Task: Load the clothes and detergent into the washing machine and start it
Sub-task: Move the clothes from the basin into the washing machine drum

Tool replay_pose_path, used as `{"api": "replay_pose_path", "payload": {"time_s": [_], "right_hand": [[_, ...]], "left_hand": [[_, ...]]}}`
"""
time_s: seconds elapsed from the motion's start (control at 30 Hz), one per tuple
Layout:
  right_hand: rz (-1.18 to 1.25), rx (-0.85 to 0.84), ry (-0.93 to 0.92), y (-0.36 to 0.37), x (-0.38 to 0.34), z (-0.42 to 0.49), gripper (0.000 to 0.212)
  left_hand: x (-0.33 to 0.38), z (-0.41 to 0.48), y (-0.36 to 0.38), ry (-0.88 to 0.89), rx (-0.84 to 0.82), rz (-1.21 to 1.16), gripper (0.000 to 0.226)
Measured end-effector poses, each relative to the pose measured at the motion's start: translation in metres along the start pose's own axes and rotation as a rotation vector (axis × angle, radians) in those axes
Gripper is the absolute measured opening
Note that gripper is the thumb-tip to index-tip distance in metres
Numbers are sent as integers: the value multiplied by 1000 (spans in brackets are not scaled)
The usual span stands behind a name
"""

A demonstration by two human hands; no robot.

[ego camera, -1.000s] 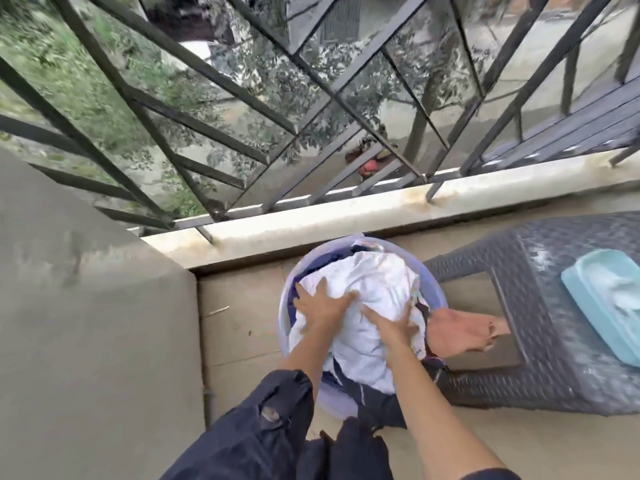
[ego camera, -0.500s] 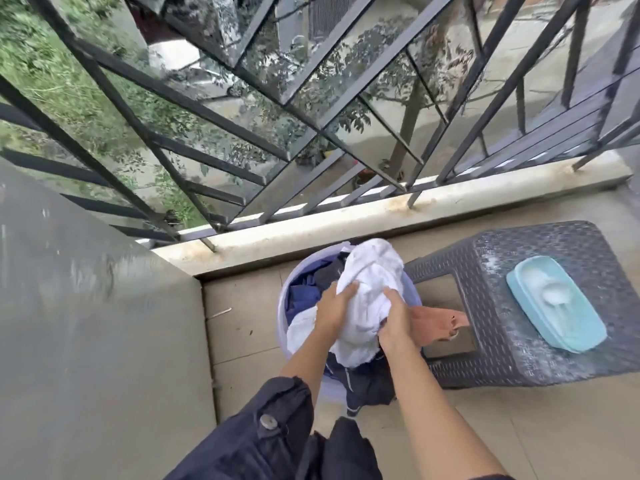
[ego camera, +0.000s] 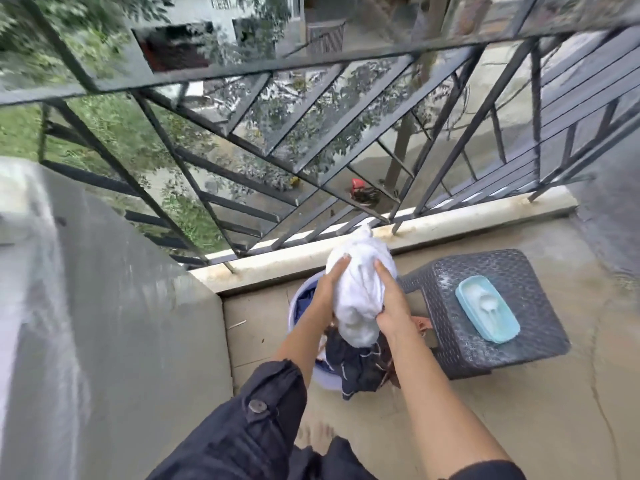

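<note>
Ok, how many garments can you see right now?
3 at least: white cloth gripped by both hands, dark garment hanging beneath, blue one in the basin. More may be hidden.

My bundle of white cloth hides most of the round lilac plastic basin beneath my left hand and right hand. The dark navy garments under my palms are too bunched to tell apart. A rust-coloured cloth just past my right hand shows only a corner. My sleeves are cut off by the bottom edge.
</note>
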State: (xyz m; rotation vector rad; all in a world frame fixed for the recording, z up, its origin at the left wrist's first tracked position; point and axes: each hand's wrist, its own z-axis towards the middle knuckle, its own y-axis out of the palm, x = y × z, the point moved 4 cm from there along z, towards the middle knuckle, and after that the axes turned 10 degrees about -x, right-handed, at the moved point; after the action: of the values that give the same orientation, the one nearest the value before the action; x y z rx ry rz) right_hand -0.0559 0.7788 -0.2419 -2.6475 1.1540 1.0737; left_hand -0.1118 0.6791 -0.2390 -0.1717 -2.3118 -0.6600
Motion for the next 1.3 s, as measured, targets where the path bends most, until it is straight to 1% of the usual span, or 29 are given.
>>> {"api": "replay_pose_path", "payload": {"time_s": [0.07,0.1,0.13,0.17,0.2,0.27,0.33,0.37,0.43,0.5,0.57,0.6,0.63,0.67,0.7,0.73,0.77,0.8,0.83,0.87,0.9,0.93,1.0,1.03,1.1,1.13,1.2,1.27,1.3], "right_hand": [[-48,11,-27,7,-10,-13,97],[-80,21,-33,12,-16,-22,110],[-94,30,-30,17,-23,-33,118],[-96,27,-46,23,-32,-45,115],[-111,21,-63,28,-40,-58,101],[-142,11,-92,39,-54,-81,75],[-166,-5,-139,48,-66,-95,62],[-184,-9,-174,54,-72,-105,60],[-263,-18,-245,67,-81,-122,63],[-365,-38,-315,80,-87,-132,65],[-396,-115,-354,92,-87,-132,64],[-372,-184,-348,99,-83,-125,70],[-329,-255,-317,107,-79,-121,80],[-275,-326,-277,118,-75,-126,92],[-222,-392,-235,131,-72,-138,97],[-185,-446,-210,142,-71,-154,95],[-172,-500,-187,155,-67,-167,86],[-148,-547,-174,166,-63,-179,74],[-127,-588,-153,177,-56,-185,63],[-117,-621,-128,189,-49,-189,57],[-110,-641,-116,200,-43,-194,55],[-112,-645,-115,215,-35,-202,53],[-108,-668,-133,249,-22,-223,48],[-113,-701,-146,267,-15,-234,44],[-96,-725,-165,300,-5,-253,40],[-80,-746,-159,316,3,-258,43],[-75,-763,-139,349,23,-271,52],[-92,-766,-151,377,44,-271,45],[-121,-766,-173,391,54,-273,42]], "left_hand": [[4,-5,-1,23,13,-50,96],[11,-14,0,29,13,-69,95],[14,-17,-2,29,11,-92,91],[27,-32,3,60,1,-113,84],[35,-41,5,81,9,-108,79],[53,-60,10,121,21,-105,88],[64,-75,9,139,44,-113,93],[66,-78,4,152,75,-124,93],[82,-100,3,168,115,-137,95],[95,-116,-3,239,111,-180,88],[109,-130,-11,282,84,-195,82],[114,-138,-17,307,76,-209,76],[120,-145,-23,332,84,-219,72],[126,-154,-29,354,84,-225,71],[132,-164,-37,370,98,-228,70],[137,-173,-43,394,99,-261,63],[143,-183,-53,407,101,-304,53],[148,-191,-63,415,106,-320,48],[154,-202,-75,418,137,-293,54],[159,-212,-89,394,182,-232,69],[164,-222,-100,371,221,-169,80],[170,-233,-115,407,248,-133,79],[186,-259,-145,540,307,-139,52],[193,-271,-162,575,344,-129,44],[205,-290,-192,624,364,-35,39],[208,-301,-208,630,375,5,40],[208,-317,-245,590,414,26,48],[209,-341,-274,554,455,39,61],[212,-354,-286,572,481,68,59]]}}
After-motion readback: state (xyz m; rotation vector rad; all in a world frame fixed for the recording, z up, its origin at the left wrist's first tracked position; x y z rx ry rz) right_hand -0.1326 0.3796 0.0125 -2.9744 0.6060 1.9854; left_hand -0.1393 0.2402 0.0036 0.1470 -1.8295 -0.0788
